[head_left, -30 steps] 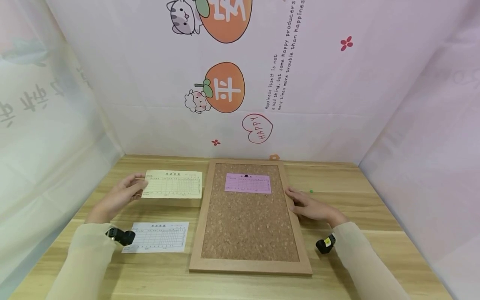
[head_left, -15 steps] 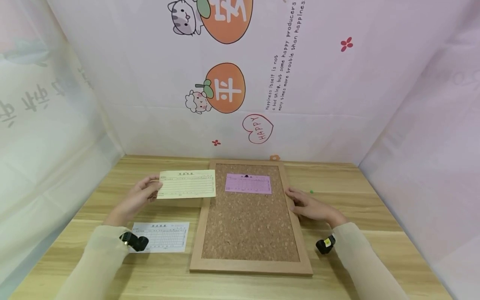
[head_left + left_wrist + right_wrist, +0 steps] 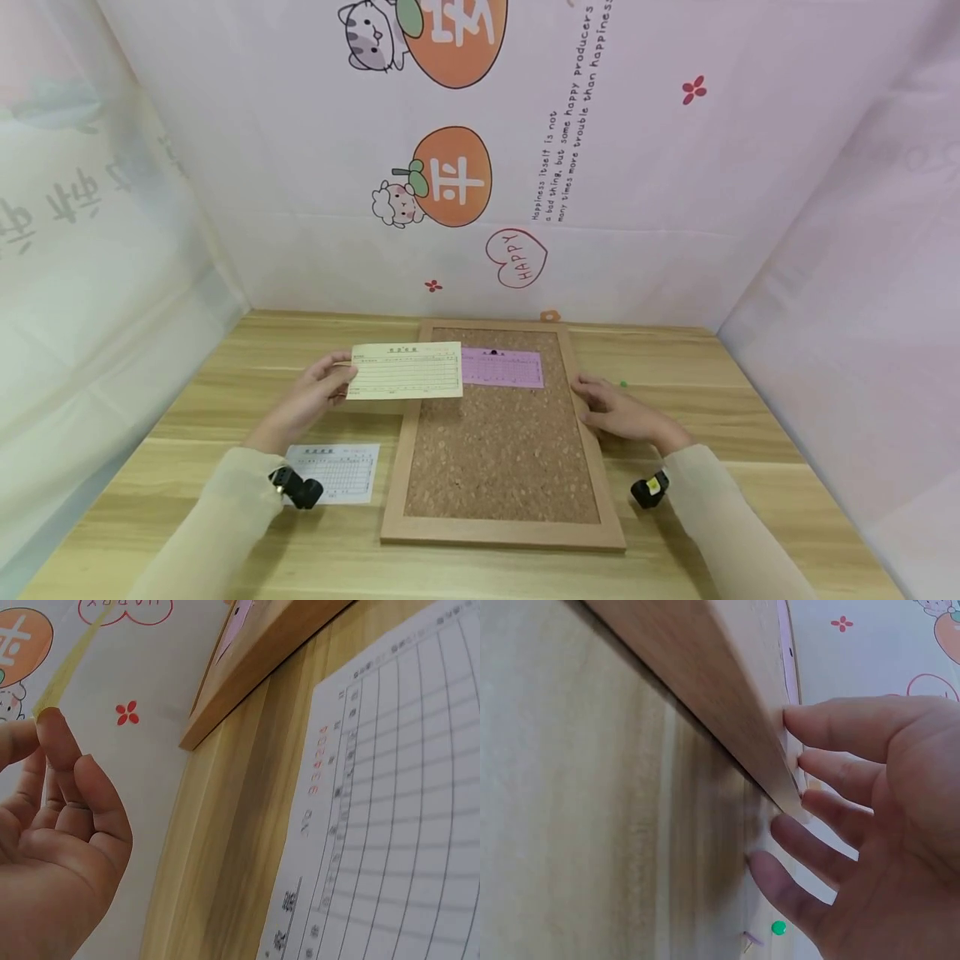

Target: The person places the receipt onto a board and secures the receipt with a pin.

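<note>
My left hand (image 3: pixel 322 387) pinches the left end of a yellow receipt (image 3: pixel 405 371) between thumb and fingers. The receipt is raised, overlapping the left frame edge of a cork board (image 3: pixel 502 450) and part of a purple receipt (image 3: pixel 513 371) in the head view. A black pushpin (image 3: pixel 493 352) sits at the purple receipt's top edge. Edge-on, the yellow receipt (image 3: pixel 71 667) shows above the left fingertips. My right hand (image 3: pixel 618 410) rests against the board's right frame edge, its fingers loosely extended; in the right wrist view the thumb touches the wooden frame (image 3: pixel 697 667).
A white receipt (image 3: pixel 345 475) lies on the wooden table (image 3: pixel 720 417) left of the board, partly covered by the left wrist camera. To the right of the board are a green pushpin (image 3: pixel 778 928) and a small purple pin (image 3: pixel 752 940). A printed curtain (image 3: pixel 637 208) hangs behind.
My left hand has carried the yellow receipt rightward from beside the board to over its left part, now covering part of the purple receipt. The right hand and the board have stayed put.
</note>
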A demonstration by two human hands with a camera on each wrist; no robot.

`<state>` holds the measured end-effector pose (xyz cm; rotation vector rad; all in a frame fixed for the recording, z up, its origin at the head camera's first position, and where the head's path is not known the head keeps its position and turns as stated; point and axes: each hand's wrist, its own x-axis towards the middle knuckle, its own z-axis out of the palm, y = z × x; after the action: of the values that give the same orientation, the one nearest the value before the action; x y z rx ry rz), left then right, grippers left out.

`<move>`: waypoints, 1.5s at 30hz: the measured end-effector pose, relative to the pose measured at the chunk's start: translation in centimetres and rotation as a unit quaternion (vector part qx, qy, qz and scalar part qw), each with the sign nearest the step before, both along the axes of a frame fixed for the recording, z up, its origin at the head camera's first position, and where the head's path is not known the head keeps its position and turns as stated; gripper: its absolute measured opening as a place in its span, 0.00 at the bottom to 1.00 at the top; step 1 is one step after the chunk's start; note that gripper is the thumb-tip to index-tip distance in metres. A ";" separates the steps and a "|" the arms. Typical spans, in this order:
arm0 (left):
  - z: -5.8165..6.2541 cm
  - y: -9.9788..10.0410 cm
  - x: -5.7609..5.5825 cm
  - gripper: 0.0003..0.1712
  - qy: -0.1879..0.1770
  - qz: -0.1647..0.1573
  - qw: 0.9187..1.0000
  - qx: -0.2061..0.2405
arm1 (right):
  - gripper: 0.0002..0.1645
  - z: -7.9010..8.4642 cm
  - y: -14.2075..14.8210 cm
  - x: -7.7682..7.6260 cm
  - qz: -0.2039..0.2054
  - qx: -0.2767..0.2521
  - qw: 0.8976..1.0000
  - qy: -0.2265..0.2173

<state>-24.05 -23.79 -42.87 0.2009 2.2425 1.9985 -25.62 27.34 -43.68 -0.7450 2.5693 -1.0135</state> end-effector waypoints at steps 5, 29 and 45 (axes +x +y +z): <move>0.0 1.1 -0.1 0.23 0.002 -0.010 1.000 0.006 | 0.35 -0.3 -0.3 -0.2 -0.018 0.014 0.999 0.027; -1.1 5.4 -1.6 0.24 -0.026 -0.038 0.999 0.021 | 0.30 1.5 -3.2 0.4 -0.047 -0.028 0.997 0.048; -1.3 8.2 -2.1 0.24 -0.023 -0.065 0.997 0.033 | 0.25 1.8 -5.9 0.4 -0.072 -0.107 0.991 0.038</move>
<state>-26.13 -15.56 -44.14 0.2955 2.0816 1.9902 -25.19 21.42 -41.85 -0.6684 2.6381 -1.3467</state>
